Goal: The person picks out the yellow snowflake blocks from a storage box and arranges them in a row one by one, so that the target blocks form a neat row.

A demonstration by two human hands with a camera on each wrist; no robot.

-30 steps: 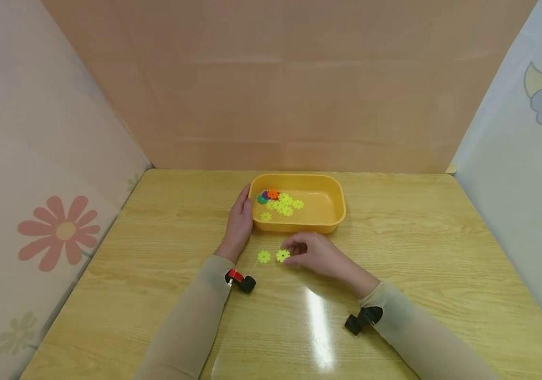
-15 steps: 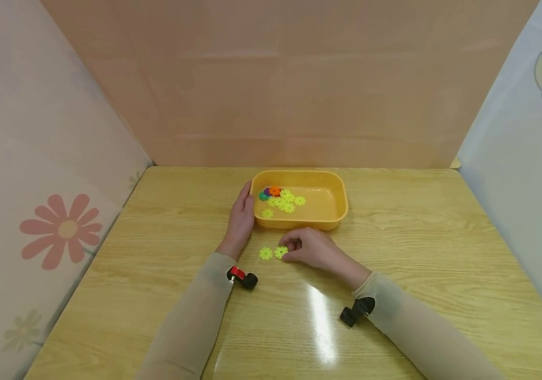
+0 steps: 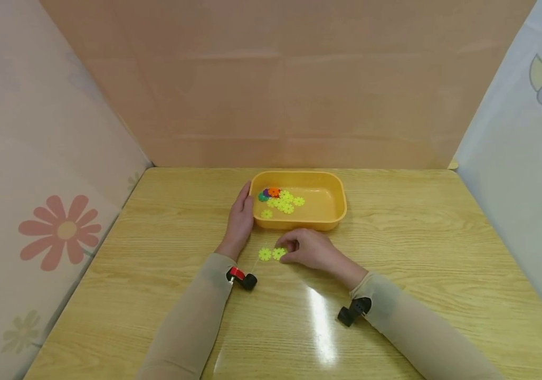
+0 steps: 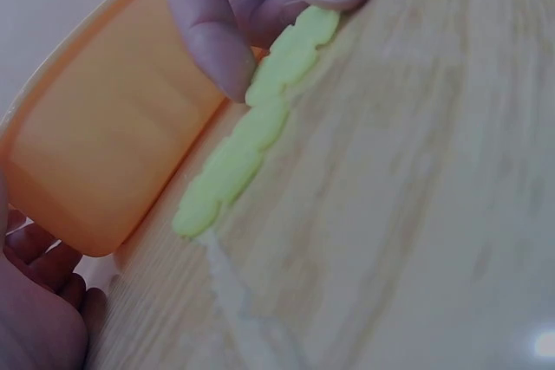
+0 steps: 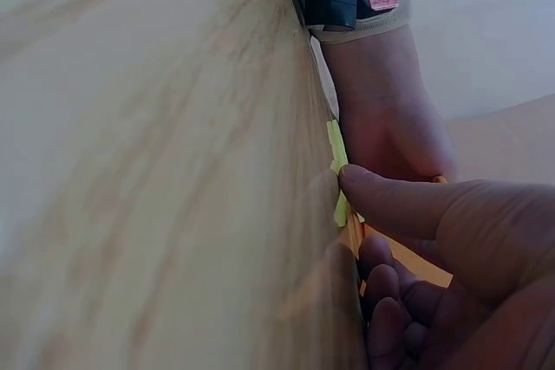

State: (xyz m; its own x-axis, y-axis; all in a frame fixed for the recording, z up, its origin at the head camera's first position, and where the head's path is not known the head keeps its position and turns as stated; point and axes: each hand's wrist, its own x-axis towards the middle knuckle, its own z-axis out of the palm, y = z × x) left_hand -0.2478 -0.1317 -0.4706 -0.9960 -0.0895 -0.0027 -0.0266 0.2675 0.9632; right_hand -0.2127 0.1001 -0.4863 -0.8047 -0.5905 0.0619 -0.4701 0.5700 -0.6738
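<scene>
Yellow is the colour of the held disc (image 3: pixel 278 254), pinched at its edge between thumb and fingers of the right hand (image 3: pixel 312 250), low over the counter (image 3: pixel 422 227) in front of the tray (image 3: pixel 294 224). Just to its left lies the loose disc (image 3: pixel 265 254), flat and untouched by either hand. From the left wrist the two edges seem to meet; whether their notches interlock I cannot tell. A pale strip (image 4: pixel 230 288) runs from the loose disc; what it is does not show.

The left hand (image 3: pixel 239 219) rests along the left end of the tray, its grip released, fingers laid against the outer wall. More yellow discs (image 3: pixel 286 200) sit inside, toward the left, with an orange disc (image 3: pixel 274 192) and a teal disc (image 3: pixel 263 197) behind them.

The step in hand looks like setting the held disc beside the loose one, side by side in a row; the placing seems nearly complete. The next move probably calls for lowering any raised edge, easing off the right grip straight up without dragging the pair apart, then reaching over the near rim for another disc, with the tray kept steady.
</scene>
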